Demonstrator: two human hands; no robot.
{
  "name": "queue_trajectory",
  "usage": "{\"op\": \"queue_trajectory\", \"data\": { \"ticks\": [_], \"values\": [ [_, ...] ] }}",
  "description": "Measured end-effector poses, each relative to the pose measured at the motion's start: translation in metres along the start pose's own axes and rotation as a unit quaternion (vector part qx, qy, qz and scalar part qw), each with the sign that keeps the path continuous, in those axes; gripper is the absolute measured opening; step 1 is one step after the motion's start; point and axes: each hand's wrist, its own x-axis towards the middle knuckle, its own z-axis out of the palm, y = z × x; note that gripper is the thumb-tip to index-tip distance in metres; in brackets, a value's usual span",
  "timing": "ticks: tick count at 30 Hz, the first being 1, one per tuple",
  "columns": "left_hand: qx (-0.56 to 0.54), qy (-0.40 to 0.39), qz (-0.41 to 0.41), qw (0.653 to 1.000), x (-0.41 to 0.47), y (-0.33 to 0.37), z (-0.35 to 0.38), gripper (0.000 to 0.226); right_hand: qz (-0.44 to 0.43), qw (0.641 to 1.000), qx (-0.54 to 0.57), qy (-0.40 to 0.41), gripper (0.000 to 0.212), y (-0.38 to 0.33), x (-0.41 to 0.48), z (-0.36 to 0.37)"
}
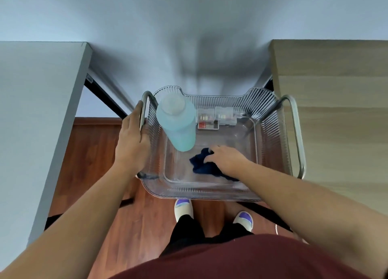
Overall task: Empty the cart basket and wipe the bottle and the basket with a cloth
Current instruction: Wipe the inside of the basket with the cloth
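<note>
**Basket still loaded, cloth pressed to its floor**

Basket of clear ribbed plastic, seated in a grey metal cart frame, between a grey desk on the left and a wood-grain top on the right. Red-brown wooden floor below. Maroon shirt along the bottom edge, with two white-and-purple slippers just under the basket's near rim.

Pale blue bottle, upright and capped, standing in the far-left corner of the basket, close to the left wall. Two small clear boxes with coloured contents, side by side against the far wall, just right of the bottle.

Dark blue cloth, crumpled, lying on the basket floor near the middle, toward the near wall, a little apart from the bottle's base.

Left hand closed around the frame's left rail at the basket's left rim, fingers curled over the bar. Right hand palm down on the cloth, fingers loosely spread and bent, pressing the cloth against the floor rather than pinching it.
</note>
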Motion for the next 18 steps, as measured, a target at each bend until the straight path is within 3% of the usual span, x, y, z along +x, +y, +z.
{"op": "queue_trajectory", "data": {
  "ticks": [5,8,13,18],
  "values": [
    [-0.013,0.006,-0.01,1.0,0.0,0.002,0.001,0.055,0.174,0.984,0.027,0.012,0.052,0.049,-0.015,-0.013],
    [-0.024,0.016,-0.016,0.999,-0.002,0.004,0.0,0.053,0.23,0.971,0.063,-0.001,0.056,0.056,-0.022,-0.01],
    [-0.048,0.024,-0.032,0.998,-0.004,0.008,0.002,0.052,0.257,0.959,0.101,-0.062,0.054,0.039,-0.042,0.005],
    [-0.038,0.029,-0.036,0.998,-0.003,0.007,0.001,0.052,0.167,0.974,0.129,-0.082,0.037,-0.02,-0.044,0.016]
  ]
}}
